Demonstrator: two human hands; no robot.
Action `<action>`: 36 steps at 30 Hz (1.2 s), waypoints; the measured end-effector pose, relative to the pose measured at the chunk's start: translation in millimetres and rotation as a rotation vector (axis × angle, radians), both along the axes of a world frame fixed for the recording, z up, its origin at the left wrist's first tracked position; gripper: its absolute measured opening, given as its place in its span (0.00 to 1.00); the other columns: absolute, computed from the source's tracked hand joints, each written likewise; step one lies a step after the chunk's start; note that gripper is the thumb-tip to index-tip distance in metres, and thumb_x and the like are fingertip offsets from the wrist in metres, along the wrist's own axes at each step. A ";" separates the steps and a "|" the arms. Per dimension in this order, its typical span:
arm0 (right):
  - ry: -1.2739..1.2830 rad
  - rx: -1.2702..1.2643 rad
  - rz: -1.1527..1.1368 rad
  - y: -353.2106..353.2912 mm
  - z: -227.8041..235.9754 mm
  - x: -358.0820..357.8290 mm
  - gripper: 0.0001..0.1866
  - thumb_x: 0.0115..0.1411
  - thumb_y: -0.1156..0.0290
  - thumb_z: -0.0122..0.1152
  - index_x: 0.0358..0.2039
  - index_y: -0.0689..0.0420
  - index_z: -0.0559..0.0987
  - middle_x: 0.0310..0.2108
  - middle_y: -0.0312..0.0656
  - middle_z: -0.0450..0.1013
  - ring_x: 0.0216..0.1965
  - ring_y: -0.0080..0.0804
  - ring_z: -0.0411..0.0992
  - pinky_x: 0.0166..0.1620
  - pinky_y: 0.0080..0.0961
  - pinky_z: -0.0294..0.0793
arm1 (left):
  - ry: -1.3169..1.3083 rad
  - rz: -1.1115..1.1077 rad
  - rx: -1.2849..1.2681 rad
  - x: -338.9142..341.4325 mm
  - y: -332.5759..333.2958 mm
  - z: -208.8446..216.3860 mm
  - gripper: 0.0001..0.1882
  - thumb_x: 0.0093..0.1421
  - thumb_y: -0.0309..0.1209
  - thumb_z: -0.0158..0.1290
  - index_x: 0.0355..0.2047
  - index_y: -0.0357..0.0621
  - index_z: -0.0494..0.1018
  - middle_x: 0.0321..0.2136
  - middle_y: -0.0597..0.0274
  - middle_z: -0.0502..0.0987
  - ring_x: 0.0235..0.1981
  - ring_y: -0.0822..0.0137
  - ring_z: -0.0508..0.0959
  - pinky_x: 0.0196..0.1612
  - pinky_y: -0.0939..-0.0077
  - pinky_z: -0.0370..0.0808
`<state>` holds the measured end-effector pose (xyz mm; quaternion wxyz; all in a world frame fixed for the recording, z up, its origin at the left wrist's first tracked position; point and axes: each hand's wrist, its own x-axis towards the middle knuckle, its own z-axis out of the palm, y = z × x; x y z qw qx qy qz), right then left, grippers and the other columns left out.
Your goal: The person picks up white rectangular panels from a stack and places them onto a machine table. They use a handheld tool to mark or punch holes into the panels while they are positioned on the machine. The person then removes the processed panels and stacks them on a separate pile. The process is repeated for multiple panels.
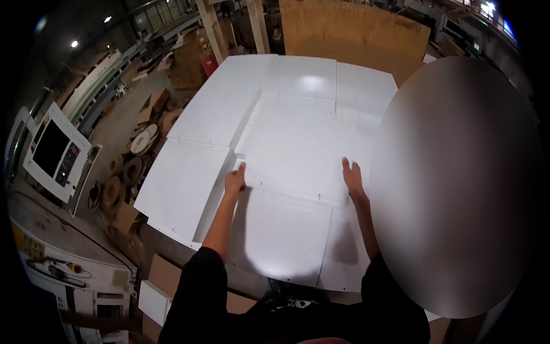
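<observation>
A white panel (292, 143) lies between my hands, on top of other white panels, with small dark holes along its near edge. My left hand (234, 179) is closed at its left edge, thumb on top and fingers mostly hidden. At its right side my right hand (353, 176) grips the edge, thumb and a finger pointing away from me. Around it lie more white panels: a panel at the left (183, 183), a panel at the far left (223, 94), a far middle panel (301, 77) and a near panel (281, 235). A blurred oval hides the right side.
A machine control panel (55, 150) with a dark screen stands at the left. Rolls of edging strip (143, 139) and cardboard pieces lie on the floor beside the stack. A large wooden board (352, 31) stands behind it. White and brown boards (153, 304) lie near my left side.
</observation>
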<state>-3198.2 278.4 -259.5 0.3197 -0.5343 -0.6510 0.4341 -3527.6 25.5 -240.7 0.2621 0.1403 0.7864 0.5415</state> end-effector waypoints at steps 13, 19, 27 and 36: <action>0.016 -0.041 0.071 54.8 22.8 -103.7 0.41 0.64 0.47 0.56 0.62 0.73 0.65 0.60 0.66 0.66 0.63 0.60 0.64 0.64 0.41 0.64 | -0.407 0.211 0.327 29.7 76.7 -7.3 0.14 0.62 0.41 0.57 0.42 0.47 0.72 0.40 0.62 0.72 0.41 0.63 0.72 0.42 0.56 0.73; -0.010 0.102 0.016 104.4 -4.7 -107.7 0.39 0.63 0.49 0.57 0.60 0.73 0.68 0.56 0.65 0.71 0.60 0.59 0.68 0.62 0.39 0.66 | -0.477 0.144 0.235 17.3 121.8 -0.5 0.42 0.55 0.41 0.62 0.61 0.38 0.51 0.49 0.53 0.69 0.52 0.59 0.68 0.51 0.53 0.69; -0.004 0.133 0.146 109.1 17.1 -104.4 0.29 0.62 0.51 0.57 0.44 0.70 0.78 0.45 0.62 0.77 0.49 0.58 0.74 0.52 0.42 0.72 | -0.600 0.180 0.297 -16.8 139.7 -41.2 0.44 0.52 0.36 0.63 0.60 0.37 0.47 0.47 0.46 0.70 0.43 0.57 0.73 0.44 0.51 0.74; -0.058 0.239 0.118 111.1 10.0 -101.9 0.34 0.65 0.42 0.51 0.40 0.69 0.78 0.43 0.61 0.76 0.50 0.58 0.74 0.52 0.45 0.71 | -0.501 0.211 0.266 2.7 140.5 -16.8 0.31 0.54 0.37 0.63 0.52 0.37 0.61 0.39 0.51 0.73 0.37 0.56 0.75 0.36 0.53 0.74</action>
